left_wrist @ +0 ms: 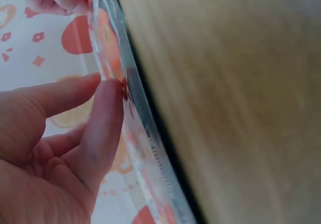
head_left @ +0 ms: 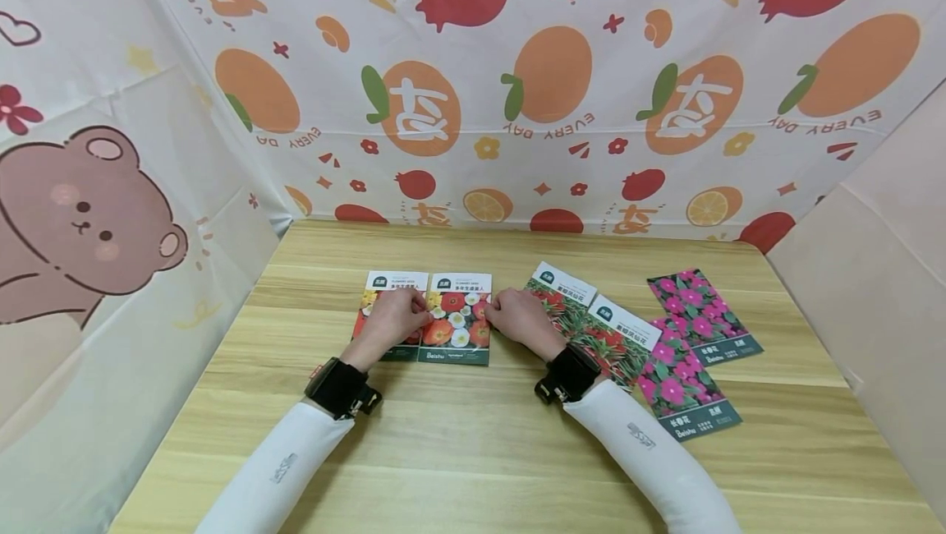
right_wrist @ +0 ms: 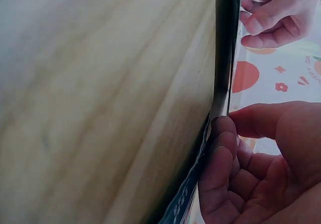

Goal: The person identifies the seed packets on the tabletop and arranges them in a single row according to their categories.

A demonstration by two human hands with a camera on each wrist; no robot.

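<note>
Two flower seed packets lie side by side on the table's left part: the left seed packet (head_left: pixel 369 297), partly hidden under my left hand, and the second seed packet (head_left: pixel 460 335) with red, orange and white blooms. My left hand (head_left: pixel 394 322) lies over the left one, its fingertips at the edge where the two meet. In the left wrist view its fairly straight index finger (left_wrist: pixel 106 116) touches a packet's face, thumb tip close by. My right hand (head_left: pixel 523 319) pinches the right edge of the second packet between thumb (right_wrist: pixel 251 119) and fingers.
Right of my right hand lie two overlapping red-flowered packets (head_left: pixel 621 345), partly under that hand and forearm. Farther right are two pink-flowered packets, the upper one (head_left: pixel 702 312) and the lower one (head_left: pixel 683 390). A fruit-print cloth (head_left: pixel 488 156) hangs behind the wooden table (head_left: pixel 443 452).
</note>
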